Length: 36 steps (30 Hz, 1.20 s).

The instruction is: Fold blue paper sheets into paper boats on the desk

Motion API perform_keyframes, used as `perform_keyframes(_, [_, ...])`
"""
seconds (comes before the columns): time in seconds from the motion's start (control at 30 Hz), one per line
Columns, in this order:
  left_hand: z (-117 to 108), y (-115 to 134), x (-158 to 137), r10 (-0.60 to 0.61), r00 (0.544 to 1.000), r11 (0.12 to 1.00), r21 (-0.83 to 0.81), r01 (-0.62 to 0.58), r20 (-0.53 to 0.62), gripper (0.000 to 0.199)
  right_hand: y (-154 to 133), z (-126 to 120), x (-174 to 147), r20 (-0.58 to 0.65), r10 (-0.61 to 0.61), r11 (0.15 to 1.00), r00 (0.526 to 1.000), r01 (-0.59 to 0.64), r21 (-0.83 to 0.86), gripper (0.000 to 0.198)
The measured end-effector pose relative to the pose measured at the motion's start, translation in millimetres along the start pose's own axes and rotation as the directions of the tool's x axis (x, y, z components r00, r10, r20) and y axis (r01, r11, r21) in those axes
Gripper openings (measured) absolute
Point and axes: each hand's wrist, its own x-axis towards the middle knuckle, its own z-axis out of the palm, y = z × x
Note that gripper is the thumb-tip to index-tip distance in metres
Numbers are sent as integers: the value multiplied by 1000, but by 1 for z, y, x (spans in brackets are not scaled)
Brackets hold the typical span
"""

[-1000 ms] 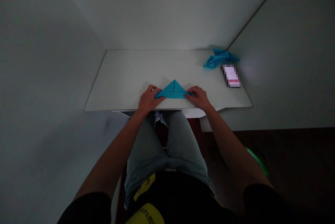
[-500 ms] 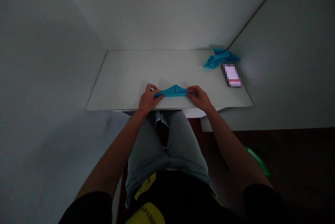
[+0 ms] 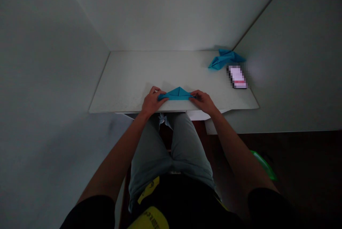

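A folded sheet of blue paper (image 3: 178, 94) lies low over the front part of the white table, with a triangular peak in its middle and a long strip along its near side. My left hand (image 3: 153, 100) pinches its left end between thumb and fingers. At the other end, my right hand (image 3: 203, 100) is closed on the paper in the same way. My fingers cover both tips of the fold. Beyond my right hand, blue folded paper pieces (image 3: 223, 60) rest near the back right corner.
A phone with a lit, blurred screen (image 3: 237, 77) lies at the right side of the white table (image 3: 128, 75). Walls close in the table at the back, left and right. Below right, a green object (image 3: 264, 165) is on the dark floor.
My right hand has shifted slightly, its fingers lower on the right end of the paper. The near strip appears a little wider. My left hand stays almost where it was.
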Motion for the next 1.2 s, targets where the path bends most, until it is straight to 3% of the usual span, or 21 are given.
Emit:
perform_keyframes(0.23, [-5, 6, 2, -10, 999, 999, -44, 12, 48, 16, 3, 1, 5, -24, -133, 991, 991, 134, 5, 30])
perform_keyframes(0.53, [-7, 9, 3, -118, 989, 991, -47, 122, 94, 22, 0, 4, 1, -21, 12, 1000, 1000, -12, 16, 36])
perform_keyframes(0.7, [-6, 12, 4, -121, 992, 991, 53, 119, 34, 30, 4, 9, 5, -106, -71, 964, 992, 41, -264, 29])
perform_keyframes(0.8, [-4, 11, 4, -130, 991, 984, 118, 133, -31, 34, 6, 12, 5, -158, -68, 923, 985, 2, -385, 32])
perform_keyframes(0.97, [0, 8, -6, -102, 989, 973, 197, 122, -110, 43, 8, 15, -5, -246, -26, 892, 969, -89, -444, 45])
perform_keyframes(1.2, [4, 7, -16, -90, 980, 969, 213, 127, -177, 38, 9, 20, -14, -334, -42, 890, 942, -117, -441, 67])
